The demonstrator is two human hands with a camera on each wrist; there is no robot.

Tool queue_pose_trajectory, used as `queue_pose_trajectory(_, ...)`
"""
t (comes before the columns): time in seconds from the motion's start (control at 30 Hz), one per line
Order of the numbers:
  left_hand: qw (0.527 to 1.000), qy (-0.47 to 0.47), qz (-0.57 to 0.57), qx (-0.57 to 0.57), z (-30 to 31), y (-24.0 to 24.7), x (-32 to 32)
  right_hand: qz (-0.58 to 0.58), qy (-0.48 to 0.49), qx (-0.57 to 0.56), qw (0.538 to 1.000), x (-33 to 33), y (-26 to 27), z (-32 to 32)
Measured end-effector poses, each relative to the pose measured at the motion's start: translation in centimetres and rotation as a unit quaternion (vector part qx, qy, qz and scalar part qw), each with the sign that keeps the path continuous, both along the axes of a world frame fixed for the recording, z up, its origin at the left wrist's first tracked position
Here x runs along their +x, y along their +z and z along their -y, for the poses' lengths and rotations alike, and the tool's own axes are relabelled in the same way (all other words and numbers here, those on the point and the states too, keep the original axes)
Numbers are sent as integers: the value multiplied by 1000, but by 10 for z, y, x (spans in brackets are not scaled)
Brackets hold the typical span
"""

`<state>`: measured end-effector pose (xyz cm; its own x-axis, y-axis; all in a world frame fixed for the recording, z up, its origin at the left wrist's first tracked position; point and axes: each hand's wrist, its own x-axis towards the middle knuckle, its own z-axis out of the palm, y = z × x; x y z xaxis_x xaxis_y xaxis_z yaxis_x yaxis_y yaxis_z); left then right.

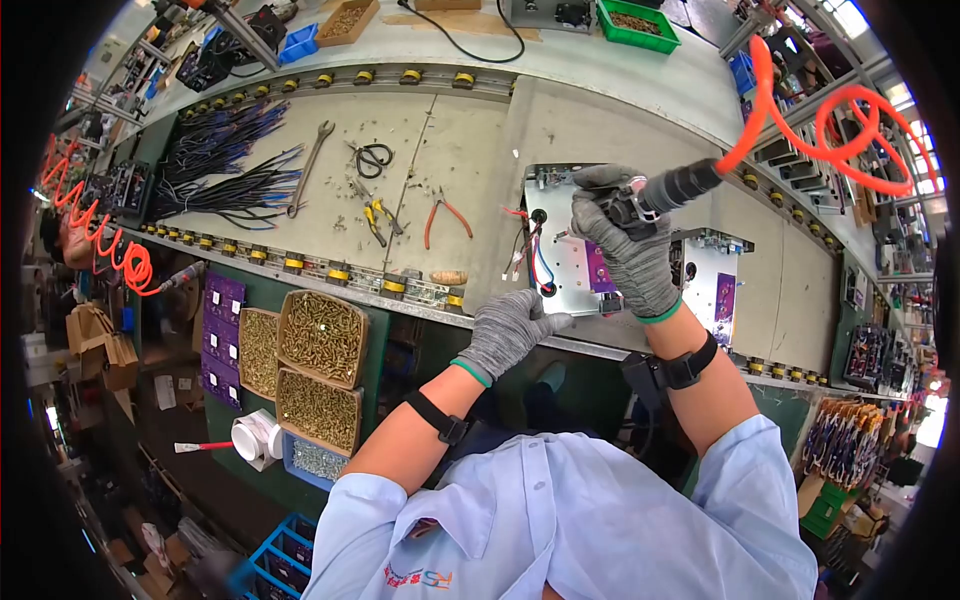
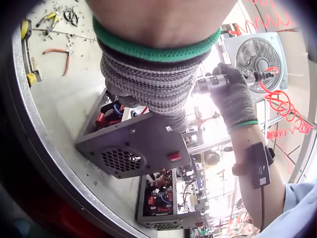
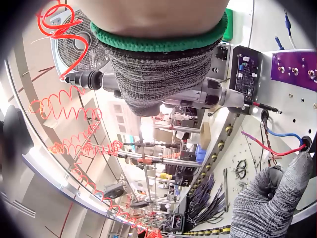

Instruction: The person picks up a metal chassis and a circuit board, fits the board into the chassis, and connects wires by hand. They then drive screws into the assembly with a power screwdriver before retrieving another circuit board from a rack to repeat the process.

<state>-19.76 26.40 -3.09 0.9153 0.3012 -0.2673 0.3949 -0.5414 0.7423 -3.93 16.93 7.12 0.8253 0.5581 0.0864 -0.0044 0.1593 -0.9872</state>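
Observation:
A grey metal chassis (image 1: 562,270) with red and blue wires and a purple circuit board lies on the bench in front of me. My gloved left hand (image 1: 535,320) grips its near edge; in the left wrist view the fingers (image 2: 163,116) curl over the wall with the fan grille (image 2: 121,159). My gloved right hand (image 1: 612,212) holds a pneumatic screwdriver (image 1: 668,190) fed by an orange coiled hose (image 1: 850,110). It hovers over the chassis's far right part. In the right wrist view the screwdriver's bit (image 3: 262,105) points at the chassis plate (image 3: 292,89).
A second chassis (image 1: 712,285) lies right of the first. Orange pliers (image 1: 448,215), yellow cutters (image 1: 375,220), scissors (image 1: 372,157), a wrench (image 1: 310,165) and black cable bundles (image 1: 225,165) lie to the left. Trays of screws (image 1: 320,340) stand below the bench edge.

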Motion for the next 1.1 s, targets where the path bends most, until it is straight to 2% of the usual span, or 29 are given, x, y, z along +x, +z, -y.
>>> queue_pose_trajectory(0.07, 1000, -5, -13, 15, -1, 3, 1, 63, 19, -37, 997, -1, 3, -5)
queue_pose_trajectory(0.27, 998, 3, -48, -40, -4, 5, 2, 62, 13, -26, 998, -9, -7, -6)
queue_pose_trajectory(0.33, 999, -4, -46, -24, -5, 5, 1, 120, 36, -39, 991, -7, -16, -5)
queue_pose_trajectory(0.4, 999, -14, -44, -7, -7, 2, 1, 96, 42, -32, 994, -7, -23, -5)
queue_pose_trajectory(0.43, 967, 76, -108, -220, -12, -6, 6, 75, 51, -24, 996, -6, -23, -5)
queue_pose_trajectory(0.47, 878, 160, -167, -419, -17, -11, 6, 78, 47, -23, 996, -7, -23, -4)
queue_pose_trajectory(0.5, 737, 213, -119, -630, -29, -10, -5, 76, 49, -34, 995, -9, -23, -3)
queue_pose_trajectory(0.53, 739, 209, -118, -629, -34, -9, -12, 74, 53, -44, 995, -10, -21, -3)
queue_pose_trajectory(0.6, 700, 202, -51, -683, -41, -11, -20, 95, 57, -73, 991, -16, -15, -2)
queue_pose_trajectory(0.67, 704, 166, -31, -690, -48, -18, -26, 129, 40, -78, 988, -23, -18, -4)
queue_pose_trajectory(0.73, 740, 150, -16, -655, -49, -16, -24, 144, 29, -67, 987, -20, -16, -5)
queue_pose_trajectory(0.8, 738, 164, -12, -654, -44, -4, -26, 42, 37, -56, 997, -19, -2, -4)
queue_pose_trajectory(0.87, 736, 178, -7, -653, -44, 3, -23, -16, 4, -18, 1000, -24, 23, 8)
queue_pose_trajectory(0.93, 754, 175, -25, -633, -45, 3, -27, -14, -13, 26, 999, -34, 47, 24)
queue_pose_trajectory(0.97, 758, 142, -25, -636, -48, -5, -29, -27, -6, 36, 999, -36, 52, 34)
queue_pose_trajectory(1.0, 759, 139, -26, -636, -47, -13, -29, -51, -17, 100, 994, -46, 59, 41)
queue_pose_trajectory(1.07, 698, 140, 1, -703, -45, -15, -29, -72, -39, 185, 979, -59, 59, 48)
queue_pose_trajectory(1.1, 699, 138, -3, -701, -42, -10, -28, -73, -43, 186, 979, -64, 59, 52)
